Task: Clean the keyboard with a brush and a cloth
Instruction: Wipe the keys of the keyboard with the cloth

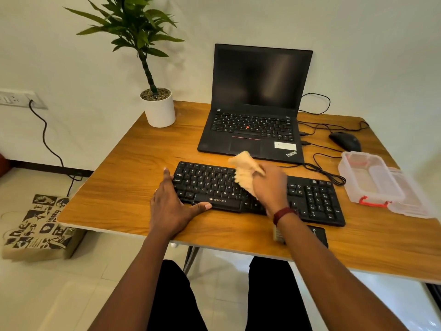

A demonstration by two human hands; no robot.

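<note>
Nearest, what looks like the brush [318,235] lies at the front edge of the table [143,151], partly hidden under the right forearm, so the brushing is probably finished. Beyond it, the left hand [169,206] rests flat with straight fingers, steadying the left end of the keyboard [317,199]. The right hand [269,187] grips the bunched cloth [245,173] over the middle keys. Wiping seems to be under way, and the number-pad side likely remains. Farther back stands an open laptop [257,91].

Wooden table [143,163] against pale wall [71,68], over seemingly tiled white floor [59,295].
</note>
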